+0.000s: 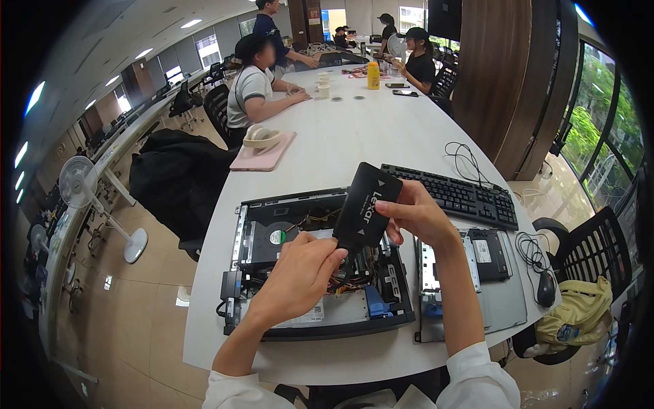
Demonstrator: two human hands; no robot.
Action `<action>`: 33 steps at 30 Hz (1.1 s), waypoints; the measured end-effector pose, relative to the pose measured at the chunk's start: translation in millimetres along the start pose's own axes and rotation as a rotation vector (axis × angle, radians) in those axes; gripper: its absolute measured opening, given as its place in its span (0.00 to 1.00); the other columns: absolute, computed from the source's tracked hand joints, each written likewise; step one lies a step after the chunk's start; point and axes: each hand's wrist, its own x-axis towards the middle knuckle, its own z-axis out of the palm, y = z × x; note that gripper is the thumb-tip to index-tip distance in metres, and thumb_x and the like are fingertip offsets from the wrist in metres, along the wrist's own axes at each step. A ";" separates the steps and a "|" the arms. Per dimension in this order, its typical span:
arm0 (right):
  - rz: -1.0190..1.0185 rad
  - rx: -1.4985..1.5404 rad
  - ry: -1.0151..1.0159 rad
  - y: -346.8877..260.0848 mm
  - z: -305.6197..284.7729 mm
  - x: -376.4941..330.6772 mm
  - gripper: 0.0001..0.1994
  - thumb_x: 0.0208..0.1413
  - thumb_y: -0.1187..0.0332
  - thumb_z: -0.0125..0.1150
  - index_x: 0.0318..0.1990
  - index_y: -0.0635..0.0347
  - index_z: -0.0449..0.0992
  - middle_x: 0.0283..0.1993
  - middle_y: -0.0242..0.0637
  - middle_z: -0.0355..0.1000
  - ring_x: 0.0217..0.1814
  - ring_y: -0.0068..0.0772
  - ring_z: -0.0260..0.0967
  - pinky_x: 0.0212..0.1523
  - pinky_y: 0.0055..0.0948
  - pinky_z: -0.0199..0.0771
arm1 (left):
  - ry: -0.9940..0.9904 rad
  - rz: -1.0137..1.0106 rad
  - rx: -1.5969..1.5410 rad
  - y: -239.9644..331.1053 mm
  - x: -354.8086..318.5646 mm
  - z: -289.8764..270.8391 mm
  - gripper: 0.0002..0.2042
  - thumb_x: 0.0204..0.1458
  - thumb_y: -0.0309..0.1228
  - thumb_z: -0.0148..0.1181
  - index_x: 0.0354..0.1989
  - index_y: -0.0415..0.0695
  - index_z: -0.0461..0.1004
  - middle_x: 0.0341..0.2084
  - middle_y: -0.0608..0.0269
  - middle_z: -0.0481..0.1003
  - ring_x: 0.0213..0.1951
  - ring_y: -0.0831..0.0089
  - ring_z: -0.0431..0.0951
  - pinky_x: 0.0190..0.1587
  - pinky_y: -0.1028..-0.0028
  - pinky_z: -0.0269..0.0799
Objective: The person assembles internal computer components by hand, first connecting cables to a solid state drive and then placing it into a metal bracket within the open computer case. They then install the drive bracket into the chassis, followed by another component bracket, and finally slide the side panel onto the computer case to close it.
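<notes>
Both my hands hold a flat black rectangular drive (368, 204) tilted upright above an opened desktop computer case (272, 320). My left hand (300, 273) pinches the drive's lower end. My right hand (415, 213) grips its right edge near the top. Inside the case I see a fan (272, 237), coloured wires and a blue part (376, 303). The removed grey side panel (507, 300) with a black drive tray (489, 253) lies to the right of the case.
A black keyboard (453, 192) lies behind the case, a black mouse (546, 289) with its cable at the table's right edge. A pink folder with headphones (262, 144) sits further back. Several people sit at the far end. A chair with a yellow cloth (578, 310) stands right; a fan (78, 183) left.
</notes>
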 end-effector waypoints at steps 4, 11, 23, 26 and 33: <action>0.011 -0.027 0.003 -1.0 -0.4 -0.3 0.17 0.60 0.65 0.71 0.45 0.70 0.74 0.31 0.37 0.78 0.18 0.24 0.74 0.18 0.18 0.73 | -0.021 -0.013 0.009 0.7 0.6 -0.9 0.18 0.71 0.37 0.46 0.32 0.38 0.74 0.28 0.50 0.75 0.44 0.52 0.71 0.54 0.55 0.63; -0.015 -0.018 -0.003 1.5 0.3 0.6 0.17 0.59 0.64 0.72 0.45 0.68 0.74 0.30 0.36 0.78 0.19 0.23 0.74 0.18 0.18 0.73 | 0.004 -0.045 -0.029 1.7 -0.4 -1.0 0.20 0.72 0.38 0.44 0.31 0.37 0.73 0.27 0.50 0.74 0.44 0.53 0.70 0.52 0.57 0.64; -0.021 -0.040 -0.031 2.5 -0.8 0.4 0.19 0.59 0.62 0.73 0.46 0.69 0.74 0.29 0.35 0.79 0.19 0.23 0.76 0.19 0.18 0.73 | -0.028 -0.033 -0.059 -2.8 -1.0 -1.4 0.20 0.71 0.39 0.47 0.31 0.36 0.75 0.24 0.53 0.75 0.43 0.55 0.68 0.49 0.57 0.66; -0.023 -0.054 -0.027 2.0 -0.9 0.7 0.19 0.59 0.62 0.73 0.46 0.69 0.75 0.28 0.35 0.79 0.19 0.22 0.76 0.19 0.17 0.73 | -0.018 -0.031 -0.057 -2.1 -1.2 -0.1 0.20 0.71 0.38 0.48 0.31 0.36 0.75 0.23 0.53 0.75 0.42 0.55 0.68 0.49 0.58 0.66; -0.012 -0.040 -0.032 0.2 1.0 0.0 0.16 0.60 0.64 0.72 0.44 0.68 0.75 0.27 0.34 0.78 0.19 0.21 0.75 0.19 0.17 0.71 | 0.049 0.002 -0.073 -2.6 -0.4 3.0 0.19 0.70 0.37 0.49 0.30 0.35 0.74 0.25 0.53 0.74 0.41 0.57 0.68 0.48 0.60 0.66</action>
